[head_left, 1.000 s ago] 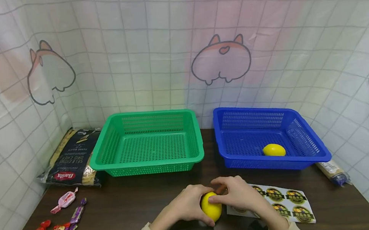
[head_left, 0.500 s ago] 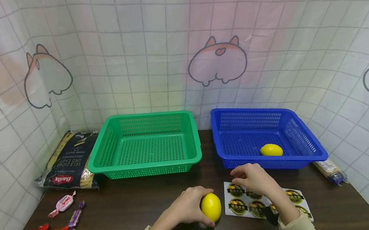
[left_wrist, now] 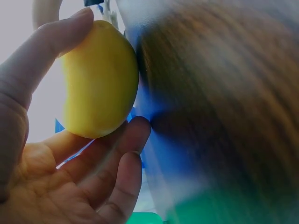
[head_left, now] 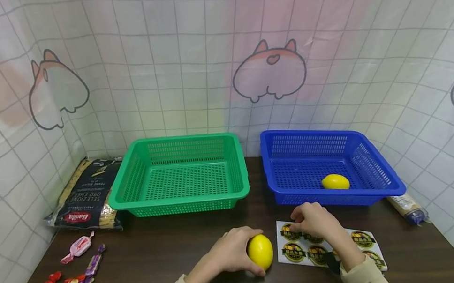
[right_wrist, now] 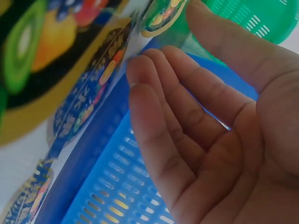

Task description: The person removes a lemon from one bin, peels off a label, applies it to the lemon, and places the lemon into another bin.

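Observation:
My left hand (head_left: 234, 253) holds a yellow lemon (head_left: 260, 252) on the dark table, thumb on one side and fingers on the other. The left wrist view shows the lemon (left_wrist: 100, 79) between the thumb and fingers, down by the wooden surface. Over a white sheet of round fruit stickers (head_left: 294, 251) is my right hand (head_left: 319, 222), its fingers loosely bent. From the right wrist view, that hand (right_wrist: 201, 126) has nothing in its grasp, and its fingertips are close to the sticker sheet (right_wrist: 28, 154). Whether they touch it I cannot tell.
Behind the hands stand a green basket (head_left: 184, 205) and a blue basket (head_left: 302, 197); a second lemon (head_left: 335, 182) lies in the blue one. A pasta bag (head_left: 89, 196) and several wrapped candies (head_left: 80, 247) lie at left. A small packet (head_left: 408, 209) sits at right.
My right hand has come off the lemon and moved right, over the sticker sheet. The left hand has kept its grip on the lemon in about the same place.

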Tool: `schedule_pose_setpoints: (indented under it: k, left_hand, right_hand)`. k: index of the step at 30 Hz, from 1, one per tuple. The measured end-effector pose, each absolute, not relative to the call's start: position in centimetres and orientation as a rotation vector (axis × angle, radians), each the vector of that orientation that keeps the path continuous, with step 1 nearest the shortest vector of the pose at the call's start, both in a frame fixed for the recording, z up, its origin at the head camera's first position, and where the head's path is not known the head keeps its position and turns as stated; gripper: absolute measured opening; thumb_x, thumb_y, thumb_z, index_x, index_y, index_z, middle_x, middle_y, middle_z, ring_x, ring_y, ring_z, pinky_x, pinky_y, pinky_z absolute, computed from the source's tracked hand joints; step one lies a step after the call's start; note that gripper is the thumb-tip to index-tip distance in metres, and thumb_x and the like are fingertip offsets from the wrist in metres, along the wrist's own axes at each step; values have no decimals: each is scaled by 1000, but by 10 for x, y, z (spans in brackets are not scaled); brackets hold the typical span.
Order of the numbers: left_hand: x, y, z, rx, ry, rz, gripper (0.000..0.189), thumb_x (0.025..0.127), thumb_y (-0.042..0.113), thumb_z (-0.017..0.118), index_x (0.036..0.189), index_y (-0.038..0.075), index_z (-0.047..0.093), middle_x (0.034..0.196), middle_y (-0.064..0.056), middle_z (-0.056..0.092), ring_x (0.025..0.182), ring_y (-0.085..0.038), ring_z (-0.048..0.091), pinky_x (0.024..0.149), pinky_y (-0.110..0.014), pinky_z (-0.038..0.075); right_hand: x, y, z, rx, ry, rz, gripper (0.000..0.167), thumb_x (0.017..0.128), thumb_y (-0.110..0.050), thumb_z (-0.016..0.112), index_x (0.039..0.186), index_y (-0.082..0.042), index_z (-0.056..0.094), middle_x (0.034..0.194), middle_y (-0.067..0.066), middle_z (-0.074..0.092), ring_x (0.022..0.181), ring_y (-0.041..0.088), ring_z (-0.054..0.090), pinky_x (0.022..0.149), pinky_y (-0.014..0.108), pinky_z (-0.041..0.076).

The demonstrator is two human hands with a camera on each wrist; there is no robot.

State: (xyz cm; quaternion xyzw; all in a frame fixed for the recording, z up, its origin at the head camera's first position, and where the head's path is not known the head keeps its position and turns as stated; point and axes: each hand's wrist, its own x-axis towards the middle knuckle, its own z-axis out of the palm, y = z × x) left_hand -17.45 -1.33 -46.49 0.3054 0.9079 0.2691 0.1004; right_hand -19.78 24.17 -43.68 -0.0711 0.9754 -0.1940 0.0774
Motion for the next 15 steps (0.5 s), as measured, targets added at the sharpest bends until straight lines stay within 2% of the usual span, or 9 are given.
schedule_pose_setpoints:
  k: [7,15]
  left_hand:
    - [-175,-13,-465,900,2683,793,88,60,51,91,136,17,61,129,0,67,105,-10,64,83,-29,56]
    - [-174,-14,-463,895,2673,791,88,61,50,91,136,17,61,128,-1,67,103,-11,64,80,-29,56]
  right_hand:
    - [-199,238,-438,-231,2910,-596,32,78,-28,84,101,-8,76,89,1,76,81,14,68,73,37,57]
    - [-199,234,-447,-251,2900,-621,22,76,-19,85,96,-15,76,86,-2,74,79,10,66,72,34,56]
